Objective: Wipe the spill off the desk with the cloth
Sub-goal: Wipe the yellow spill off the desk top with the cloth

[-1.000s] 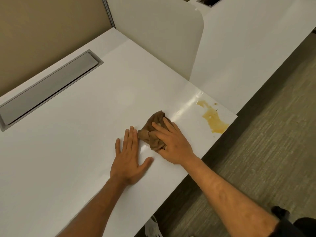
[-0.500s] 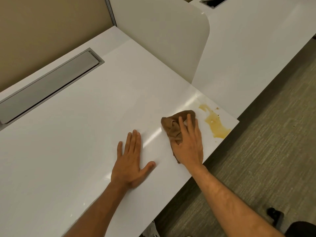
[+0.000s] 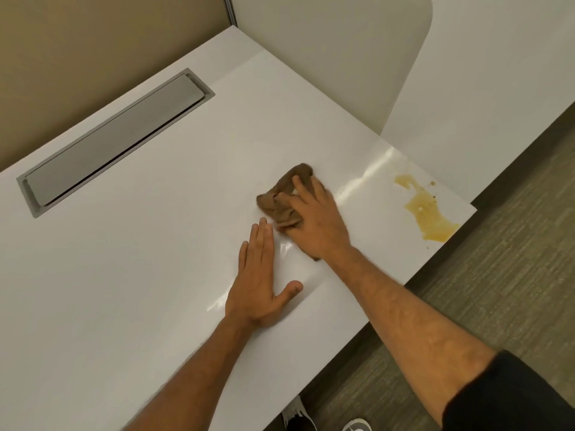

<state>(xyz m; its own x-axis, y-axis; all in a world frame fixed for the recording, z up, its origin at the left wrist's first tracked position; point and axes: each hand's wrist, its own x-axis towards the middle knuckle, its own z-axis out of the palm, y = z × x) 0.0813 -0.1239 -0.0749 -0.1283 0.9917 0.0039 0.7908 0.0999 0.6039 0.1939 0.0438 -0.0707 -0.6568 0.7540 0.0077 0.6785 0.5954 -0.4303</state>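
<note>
White glossy bench; brown cloth; amber-yellow spill with small darker specks; grey metal hatch; beige wall; grey-brown streaked carpet; black sleeve; off-white divider.

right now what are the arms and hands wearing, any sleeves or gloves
Both hands are bare, with no gloves, rings or watch in view. The left hand leads to a forearm bare as far as the frame shows. The right hand has a bare forearm too, ending in a black sleeve near the elbow.
</note>
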